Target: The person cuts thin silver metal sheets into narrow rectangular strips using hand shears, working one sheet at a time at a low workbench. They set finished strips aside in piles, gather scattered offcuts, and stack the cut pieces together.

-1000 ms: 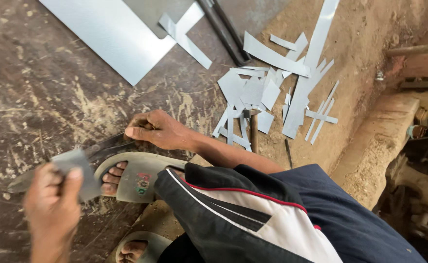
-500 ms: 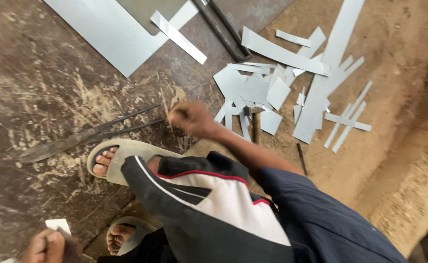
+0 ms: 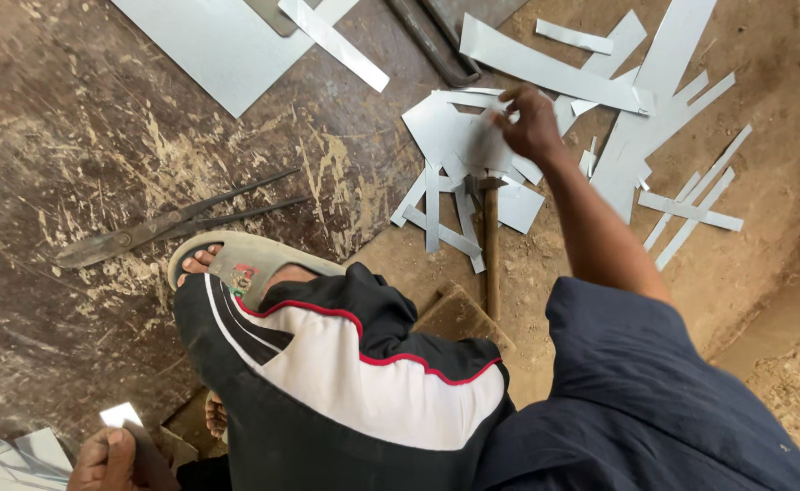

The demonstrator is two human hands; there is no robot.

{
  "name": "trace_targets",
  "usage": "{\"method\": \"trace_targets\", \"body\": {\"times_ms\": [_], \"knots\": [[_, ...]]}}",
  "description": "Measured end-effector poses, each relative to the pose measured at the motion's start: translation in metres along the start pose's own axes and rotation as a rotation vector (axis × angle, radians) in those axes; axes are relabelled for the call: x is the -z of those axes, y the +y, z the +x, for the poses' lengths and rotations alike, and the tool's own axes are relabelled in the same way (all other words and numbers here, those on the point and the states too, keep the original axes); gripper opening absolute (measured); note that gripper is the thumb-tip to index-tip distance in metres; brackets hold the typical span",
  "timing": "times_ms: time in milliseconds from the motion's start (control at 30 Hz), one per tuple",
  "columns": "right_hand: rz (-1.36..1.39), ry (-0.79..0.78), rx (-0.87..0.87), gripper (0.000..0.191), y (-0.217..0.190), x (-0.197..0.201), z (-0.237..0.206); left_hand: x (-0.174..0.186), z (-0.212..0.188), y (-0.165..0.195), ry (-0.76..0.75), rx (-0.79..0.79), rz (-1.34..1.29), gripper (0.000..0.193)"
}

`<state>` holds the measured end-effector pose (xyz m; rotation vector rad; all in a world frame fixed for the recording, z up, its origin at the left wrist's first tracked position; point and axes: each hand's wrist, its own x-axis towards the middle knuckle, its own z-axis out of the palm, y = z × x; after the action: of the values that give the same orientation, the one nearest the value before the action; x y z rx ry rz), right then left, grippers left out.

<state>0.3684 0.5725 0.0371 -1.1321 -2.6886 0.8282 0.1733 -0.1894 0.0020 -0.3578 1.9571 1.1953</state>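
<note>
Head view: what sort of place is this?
Probably an informal sheet-metal workshop, worked on the ground: cut metal strips under the right hand, tin snips on the scarred floor, and a hammer beside the scraps.

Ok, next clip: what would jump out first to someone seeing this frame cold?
Probably the heap of cut sheet-metal scraps at upper centre, with the right hand reaching onto it. Next, the long metal shears lying on the scuffed floor at left, just above the sandalled foot. At the bottom left corner the left hand holds a small metal piece.
</note>
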Motion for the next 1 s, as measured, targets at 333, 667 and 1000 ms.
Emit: {"method": "trace_targets", "body": {"times_ms": [333, 667, 1000], "knots": [[-0.043, -0.055, -0.415, 0.040, -0.020, -0.039, -0.160, -0.002, 0.005, 0.024, -0.159, 0.005, -0.080, 0.050], [-0.050, 0.020, -0.299, 0.033, 0.029, -0.004, -0.225, -0.030, 0.035, 0.060, 0.001, -0.734, 0.281, 0.044], [-0.010, 0.090, -0.583, 0.045, 0.061, 0.029, -0.180, -0.046, 0.051, 0.090, -0.108, -0.456, 0.321, 0.050]]}}
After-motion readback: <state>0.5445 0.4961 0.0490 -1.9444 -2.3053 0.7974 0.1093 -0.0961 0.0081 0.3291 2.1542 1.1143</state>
